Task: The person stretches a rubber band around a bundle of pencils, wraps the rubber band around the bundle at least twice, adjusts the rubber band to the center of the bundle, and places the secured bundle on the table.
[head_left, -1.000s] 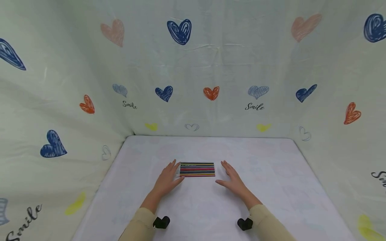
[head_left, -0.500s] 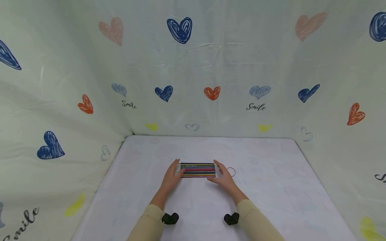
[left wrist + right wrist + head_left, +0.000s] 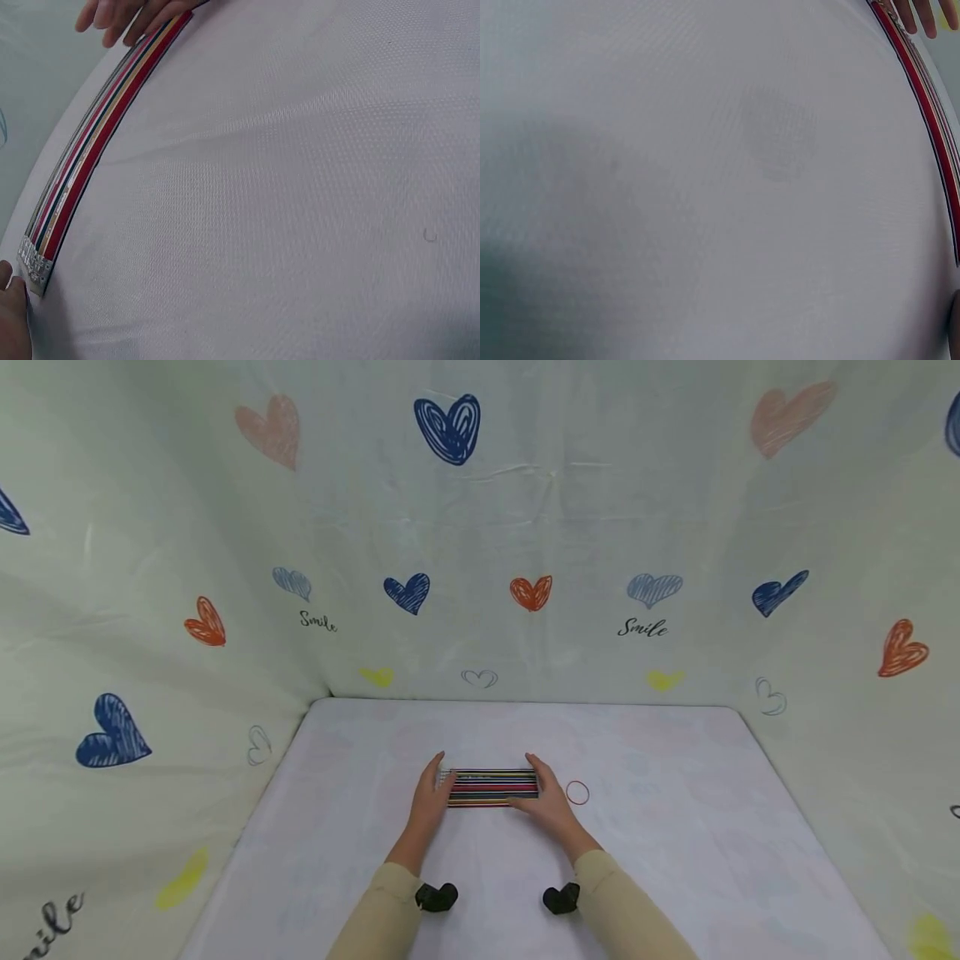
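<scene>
Several slim pencils (image 3: 491, 787) in black, red, yellow and other colours lie side by side in a flat row across the table. Their silvery ends point left, seen in the left wrist view beside the left hand (image 3: 13, 322). In the head view that left hand (image 3: 427, 800) stands at the left end, thumb overlapping the row and fingers reaching past its far corner. At the opposite end is the right hand (image 3: 551, 803), its thumb along the near edge and its fingers extended at the far corner. Only the lower part of the row (image 3: 934, 120) shows in the right wrist view.
A thin red loop (image 3: 577, 792) lies on the white tabletop (image 3: 660, 827) just right of the right hand. Behind and on both sides hangs a pale curtain (image 3: 480, 527) printed with hearts. Dark heart-shaped pieces (image 3: 437, 897) sit by both cuffs.
The right hand has moved left to the right end of the pencils, leaving the red loop in sight. The left hand has shifted slightly right, its thumb now overlapping the row.
</scene>
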Demonstrator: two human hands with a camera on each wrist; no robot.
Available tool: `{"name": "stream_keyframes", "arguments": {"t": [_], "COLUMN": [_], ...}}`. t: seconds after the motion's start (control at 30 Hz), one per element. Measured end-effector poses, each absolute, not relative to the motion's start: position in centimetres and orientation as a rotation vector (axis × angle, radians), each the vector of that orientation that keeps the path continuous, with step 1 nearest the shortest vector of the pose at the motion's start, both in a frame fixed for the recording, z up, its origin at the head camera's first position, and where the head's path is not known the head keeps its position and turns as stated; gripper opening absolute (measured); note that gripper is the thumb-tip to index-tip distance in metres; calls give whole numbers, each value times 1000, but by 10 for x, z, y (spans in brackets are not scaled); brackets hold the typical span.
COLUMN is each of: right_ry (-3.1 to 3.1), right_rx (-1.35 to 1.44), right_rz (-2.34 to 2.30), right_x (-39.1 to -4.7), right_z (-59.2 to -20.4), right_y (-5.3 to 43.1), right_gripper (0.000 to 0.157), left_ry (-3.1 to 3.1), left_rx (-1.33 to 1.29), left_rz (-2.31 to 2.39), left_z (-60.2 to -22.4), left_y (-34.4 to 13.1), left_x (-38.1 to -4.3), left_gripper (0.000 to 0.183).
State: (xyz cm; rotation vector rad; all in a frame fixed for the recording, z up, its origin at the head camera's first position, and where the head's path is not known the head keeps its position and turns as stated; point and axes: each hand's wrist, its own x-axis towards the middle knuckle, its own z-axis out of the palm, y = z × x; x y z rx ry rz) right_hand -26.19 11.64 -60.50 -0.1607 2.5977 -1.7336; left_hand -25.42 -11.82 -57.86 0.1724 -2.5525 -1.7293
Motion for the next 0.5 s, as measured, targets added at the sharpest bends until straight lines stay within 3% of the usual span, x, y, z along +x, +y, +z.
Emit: {"name": "stream_keyframes", "arguments": {"t": [0.5], "right_ry": [2556], "right_rx": [-64], "right_rz": [-1778], "right_x": [-281], "right_z": [-605], "right_y": [112], "right_gripper": [85], "left_ry": [-2536], "left_rx": [183], "left_rz": [-1798], "left_z": [-580], "left_y": [-111], "left_x": [-277], "left_gripper": [54]}}
